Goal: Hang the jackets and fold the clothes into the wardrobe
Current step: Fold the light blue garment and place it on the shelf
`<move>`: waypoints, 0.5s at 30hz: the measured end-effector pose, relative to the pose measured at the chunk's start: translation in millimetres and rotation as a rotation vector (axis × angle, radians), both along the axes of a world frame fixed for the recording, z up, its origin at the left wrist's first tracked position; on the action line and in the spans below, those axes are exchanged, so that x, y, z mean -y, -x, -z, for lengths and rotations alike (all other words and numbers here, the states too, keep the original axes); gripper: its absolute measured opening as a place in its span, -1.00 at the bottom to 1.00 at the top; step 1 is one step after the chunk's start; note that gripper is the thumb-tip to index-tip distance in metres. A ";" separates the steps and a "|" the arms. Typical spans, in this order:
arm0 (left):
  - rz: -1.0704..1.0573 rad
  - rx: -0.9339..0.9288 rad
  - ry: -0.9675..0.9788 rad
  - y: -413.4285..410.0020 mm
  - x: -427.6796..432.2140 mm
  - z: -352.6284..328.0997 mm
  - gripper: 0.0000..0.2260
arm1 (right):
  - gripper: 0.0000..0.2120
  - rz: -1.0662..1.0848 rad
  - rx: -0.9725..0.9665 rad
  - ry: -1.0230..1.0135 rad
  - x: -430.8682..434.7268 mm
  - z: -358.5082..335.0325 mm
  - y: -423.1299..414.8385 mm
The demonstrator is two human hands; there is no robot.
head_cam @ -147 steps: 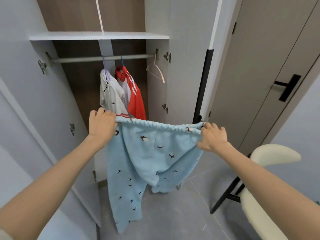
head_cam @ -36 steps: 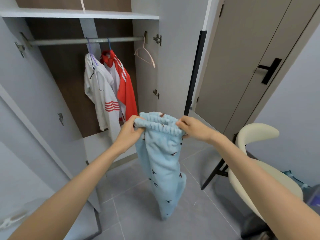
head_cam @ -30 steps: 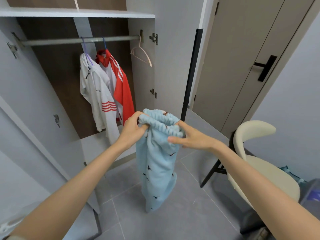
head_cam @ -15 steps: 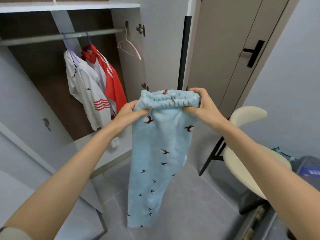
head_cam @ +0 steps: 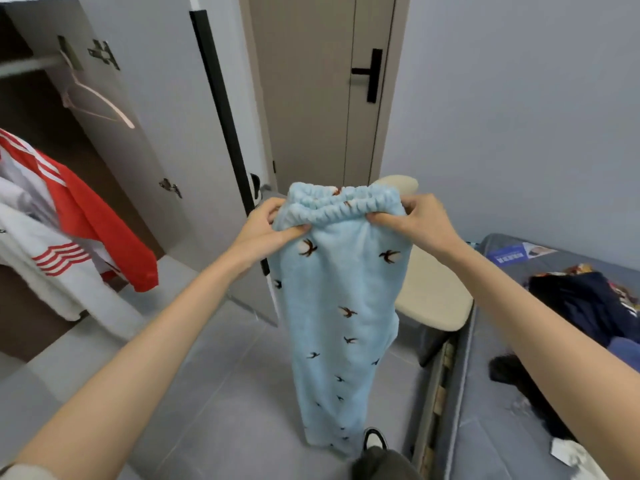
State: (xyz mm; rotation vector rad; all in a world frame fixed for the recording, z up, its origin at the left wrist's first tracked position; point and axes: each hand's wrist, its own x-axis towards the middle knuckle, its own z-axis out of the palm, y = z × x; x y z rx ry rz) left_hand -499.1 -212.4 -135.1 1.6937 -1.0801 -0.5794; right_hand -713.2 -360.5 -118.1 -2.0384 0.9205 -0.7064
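Light blue fleece trousers (head_cam: 336,306) with small dark bird prints hang in front of me, folded lengthwise so the legs lie together. My left hand (head_cam: 266,226) pinches the left end of the gathered waistband and my right hand (head_cam: 415,220) pinches the right end. The legs hang straight down, their hems just above the floor. At the left, inside the open wardrobe (head_cam: 138,98), a red jacket (head_cam: 97,216) and a white jacket (head_cam: 45,258) hang from the rail. An empty pink hanger (head_cam: 93,98) hangs beside them.
A cream chair (head_cam: 429,292) stands right behind the trousers. A grey bed (head_cam: 519,393) at the right carries a dark navy garment (head_cam: 588,306) and other clothes. A closed beige door (head_cam: 311,98) with a black handle is straight ahead. My shoe (head_cam: 374,439) shows below.
Earlier the trousers were held spread wide; the waistband ends were brought together and regripped. My view has swung right, from the wardrobe toward the chair and bed, with the trousers carried along.
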 end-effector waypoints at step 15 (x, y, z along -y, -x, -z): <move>0.230 0.225 -0.023 83.1 299.2 17.6 -0.70 | -0.48 0.338 0.023 -0.155 230.3 25.8 111.5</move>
